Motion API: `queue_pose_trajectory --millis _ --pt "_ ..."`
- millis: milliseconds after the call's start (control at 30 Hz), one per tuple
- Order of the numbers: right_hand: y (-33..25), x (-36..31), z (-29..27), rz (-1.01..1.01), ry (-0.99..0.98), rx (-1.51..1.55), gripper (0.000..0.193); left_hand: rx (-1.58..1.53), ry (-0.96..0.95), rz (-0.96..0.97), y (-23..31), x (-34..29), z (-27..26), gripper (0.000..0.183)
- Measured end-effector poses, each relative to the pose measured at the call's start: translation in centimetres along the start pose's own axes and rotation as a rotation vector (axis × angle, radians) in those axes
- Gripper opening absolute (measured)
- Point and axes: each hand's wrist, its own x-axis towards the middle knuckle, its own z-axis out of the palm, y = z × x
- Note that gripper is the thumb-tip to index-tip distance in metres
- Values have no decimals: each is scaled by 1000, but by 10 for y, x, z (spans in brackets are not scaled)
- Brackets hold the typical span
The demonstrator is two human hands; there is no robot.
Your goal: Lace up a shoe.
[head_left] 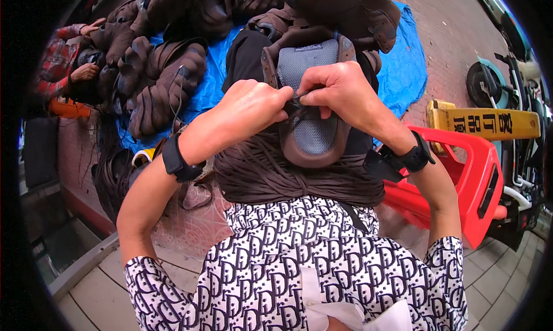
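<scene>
On my lap lies a brown shoe upper (320,154) with a grey mesh tongue and lining, its rounded toe pointing toward me. Above its lacing area, my left hand (253,103) pinches a dark shoelace. My right hand (340,92), close beside it, is closed on a shoelace (296,113) too, thumb and fingertips pressed together. The crossing of the lace is partly covered by my fingers. Across my thighs, between the shoe upper and my patterned shirt, rests a thick bundle of brown shoelaces (276,178).
Stacked brown shoe uppers (167,72) lie on a blue tarp (403,72) ahead and left. Another person's hand (85,73) is at far left. At right stand a red plastic stool (478,175), a yellow sign board (489,122) and a parked scooter (487,83).
</scene>
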Motion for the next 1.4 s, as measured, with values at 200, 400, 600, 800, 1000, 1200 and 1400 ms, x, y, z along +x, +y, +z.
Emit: queue_pose_trajectory --millis 200,400,600,800,1000,1200,1400 --pt "6 11 3 -195 6 -366 15 7 229 48 8 -11 8 21" --pt "10 32 -11 -529 -206 -490 20 193 454 31 17 -15 17 20" --pt "-12 31 -18 -82 -413 -310 18 154 533 22 17 -16 18 21" --pt "-4 28 -18 -243 -261 -214 17 258 602 57 14 -10 23 22" --pt "-7 26 -9 -280 -251 -404 14 290 547 82 15 -12 22 22" --pt "-9 26 -30 -452 -83 -480 13 254 543 107 19 -15 30 21" --pt "-19 16 -25 -433 21 -196 17 -398 468 -245 38 5 8 15"
